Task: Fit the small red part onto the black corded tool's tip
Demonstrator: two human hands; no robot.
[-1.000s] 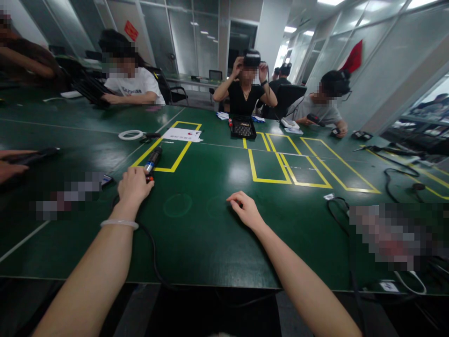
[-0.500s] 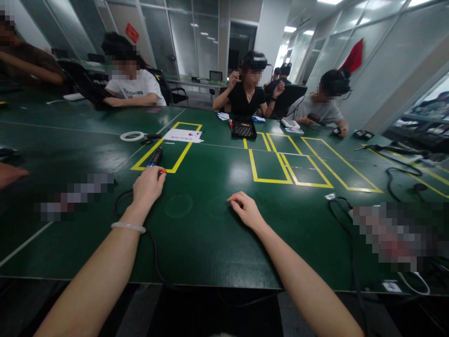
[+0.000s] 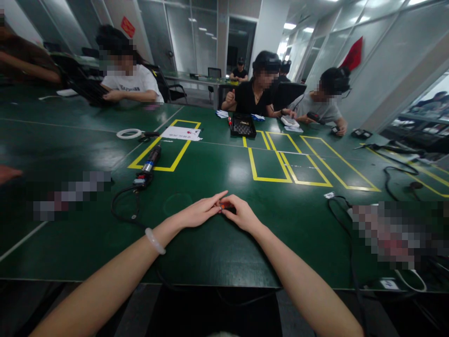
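Observation:
Over the green table, my left hand (image 3: 198,211) and my right hand (image 3: 243,214) meet at their fingertips around a small dark piece with an orange part (image 3: 222,207). My right thumb and fingers curl round it in a pinch. On the other side, my left fingers press against it, the index finger stretched out past it. Fingers cover most of the piece, so its kind does not show. A corded electric screwdriver (image 3: 150,164) lies to the left of my hands, untouched, its tip pointing away.
Yellow tape frames (image 3: 270,179) mark the green table (image 3: 217,252). A paper sheet (image 3: 180,133), a white ring-shaped coil (image 3: 128,134) and a black tray (image 3: 243,125) lie farther back. Black cable (image 3: 345,224) runs on the right. Several people sit around the table.
My left hand has left the screwdriver and moved right, bringing the orange piece to my right hand. My right fingers have closed on it. A person opposite has lowered their hands.

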